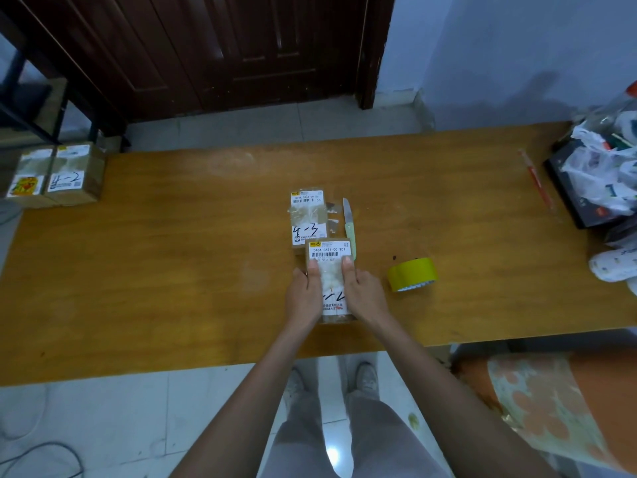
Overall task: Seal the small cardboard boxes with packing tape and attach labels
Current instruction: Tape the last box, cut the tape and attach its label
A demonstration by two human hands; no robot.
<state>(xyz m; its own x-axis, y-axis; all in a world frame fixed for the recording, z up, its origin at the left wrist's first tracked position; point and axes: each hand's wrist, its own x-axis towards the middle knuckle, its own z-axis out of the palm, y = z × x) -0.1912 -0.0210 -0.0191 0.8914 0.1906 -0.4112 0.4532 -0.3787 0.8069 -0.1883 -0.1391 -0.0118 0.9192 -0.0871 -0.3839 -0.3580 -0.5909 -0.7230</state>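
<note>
A small cardboard box (330, 251) with a barcode label and old tape lies on the wooden table (172, 257). My left hand (305, 298) grips its left side and my right hand (363, 294) its right side, thumbs pressed on top. Just behind it sits a second small box (307, 215) marked "4-3". A roll of yellow packing tape (412, 274) lies on the table to the right of my right hand. A green-handled knife (349, 220) rests beside the far box, blade pointing away.
Two labelled boxes (58, 174) sit off the table's far left corner. A pile of plastic bags and a dark box (599, 181) crowds the right end, with a red pen (537, 179) nearby. A patterned seat (551, 401) stands at the lower right.
</note>
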